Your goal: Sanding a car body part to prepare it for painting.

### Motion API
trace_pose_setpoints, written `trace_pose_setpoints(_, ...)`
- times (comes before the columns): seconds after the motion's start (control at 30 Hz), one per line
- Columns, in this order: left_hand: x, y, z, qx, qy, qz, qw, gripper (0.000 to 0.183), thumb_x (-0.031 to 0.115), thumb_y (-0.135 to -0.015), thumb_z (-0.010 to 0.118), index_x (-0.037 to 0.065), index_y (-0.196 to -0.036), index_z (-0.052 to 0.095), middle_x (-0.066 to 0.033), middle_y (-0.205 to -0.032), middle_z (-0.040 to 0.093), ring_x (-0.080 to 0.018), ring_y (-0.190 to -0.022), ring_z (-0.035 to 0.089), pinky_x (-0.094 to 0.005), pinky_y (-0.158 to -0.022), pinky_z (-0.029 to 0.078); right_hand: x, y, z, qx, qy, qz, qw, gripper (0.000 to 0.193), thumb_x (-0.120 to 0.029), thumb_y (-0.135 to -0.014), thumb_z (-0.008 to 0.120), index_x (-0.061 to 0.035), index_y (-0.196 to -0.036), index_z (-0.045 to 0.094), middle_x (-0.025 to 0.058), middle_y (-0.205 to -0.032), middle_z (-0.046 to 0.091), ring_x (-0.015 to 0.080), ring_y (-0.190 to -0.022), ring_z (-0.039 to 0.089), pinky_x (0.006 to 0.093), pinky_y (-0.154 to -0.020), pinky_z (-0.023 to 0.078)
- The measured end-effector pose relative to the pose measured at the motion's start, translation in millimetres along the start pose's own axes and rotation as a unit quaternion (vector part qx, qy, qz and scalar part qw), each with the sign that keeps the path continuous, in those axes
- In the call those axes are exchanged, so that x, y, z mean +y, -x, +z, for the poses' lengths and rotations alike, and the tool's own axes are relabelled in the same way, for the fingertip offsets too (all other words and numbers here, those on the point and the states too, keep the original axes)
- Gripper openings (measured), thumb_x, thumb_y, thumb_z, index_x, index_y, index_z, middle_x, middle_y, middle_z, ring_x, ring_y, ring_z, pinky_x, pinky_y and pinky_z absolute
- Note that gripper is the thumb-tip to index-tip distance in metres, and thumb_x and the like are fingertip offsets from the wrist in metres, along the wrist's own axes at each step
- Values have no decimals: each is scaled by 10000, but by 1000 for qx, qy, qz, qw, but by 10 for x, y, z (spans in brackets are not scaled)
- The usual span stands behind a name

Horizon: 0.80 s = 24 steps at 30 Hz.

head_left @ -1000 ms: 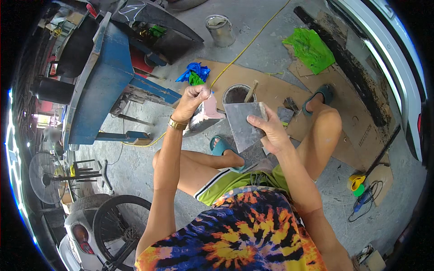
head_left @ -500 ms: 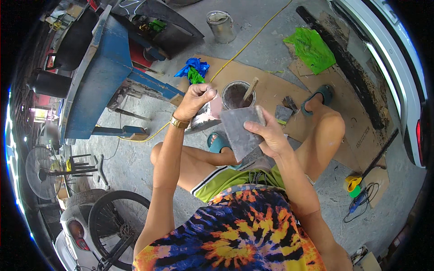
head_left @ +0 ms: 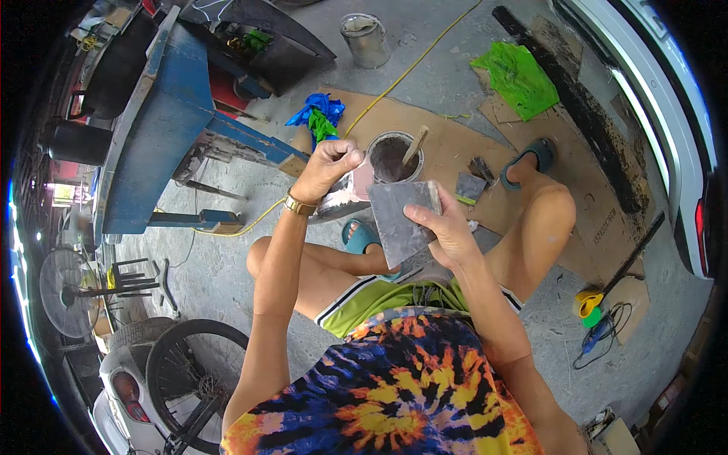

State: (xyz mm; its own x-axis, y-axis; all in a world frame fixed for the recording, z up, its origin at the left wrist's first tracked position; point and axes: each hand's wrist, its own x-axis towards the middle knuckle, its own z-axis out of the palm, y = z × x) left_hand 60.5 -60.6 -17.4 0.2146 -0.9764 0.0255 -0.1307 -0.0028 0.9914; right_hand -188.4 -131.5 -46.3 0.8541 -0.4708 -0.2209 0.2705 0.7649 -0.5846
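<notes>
My right hand [head_left: 449,229] grips a flat grey square board [head_left: 394,218] by its right edge and holds it over my knees. My left hand [head_left: 326,165], with a gold watch on its wrist, is closed on a small spreader [head_left: 355,186] whose pinkish blade touches the board's upper left edge. Just beyond the board, a round can of dark paste [head_left: 388,156] stands on cardboard with a wooden stick [head_left: 415,144] leaning in it.
A blue metal frame [head_left: 155,125] stands at left, with a blue and green rag [head_left: 318,120] beside it. A metal bucket [head_left: 366,38], a yellow cord [head_left: 413,67] and a green cloth [head_left: 519,76] lie beyond. A white vehicle [head_left: 671,114] flanks the right, and a wheel [head_left: 189,364] is near left.
Both hands stay together at the board. The board has sunk slightly and the spreader blade has shifted a little along its upper left edge.
</notes>
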Motion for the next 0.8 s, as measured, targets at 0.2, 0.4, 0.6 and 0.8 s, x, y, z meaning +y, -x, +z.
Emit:
trace_pose_setpoints(0.2, -36, 9, 55, -3, -6, 6, 1000, 322, 259, -940, 676, 90, -709, 529, 100, -694, 415, -25, -668, 331, -229, -587, 284, -14, 42, 120, 13, 10, -15, 1000, 453, -48, -843, 732, -27, -1247, 527, 49, -1119, 639, 124, -1008, 616, 304, -906, 493)
trace_pose_setpoints(0.4, -18, 3, 81, -14, 4, 9, 1000, 319, 261, -938, 678, 79, -708, 553, 95, -691, 463, -21, -672, 369, -226, -589, 316, 75, 53, 215, 37, -2, -36, 999, 422, -43, -852, 722, -30, -1230, 535, 39, -1106, 637, 116, -991, 610, 291, -894, 487)
trace_pose_setpoints(0.6, -85, -19, 149, -12, -10, -20, 1000, 343, 256, -944, 667, 84, -674, 546, 96, -667, 455, -19, -653, 369, -230, -571, 317, -10, 93, 271, 35, 22, -50, 998, 436, -61, -854, 723, -30, -1243, 530, 48, -1114, 635, 120, -991, 608, 283, -891, 488)
trace_pose_setpoints(0.8, -84, -102, 124, -12, 1, -25, 1000, 358, 272, -951, 662, 88, -666, 547, 98, -660, 446, -15, -651, 363, -229, -564, 310, -385, 345, -393, 70, -3, -33, 997, 424, -92, -877, 697, -21, -1258, 523, 44, -1094, 637, 114, -975, 605, 282, -894, 485)
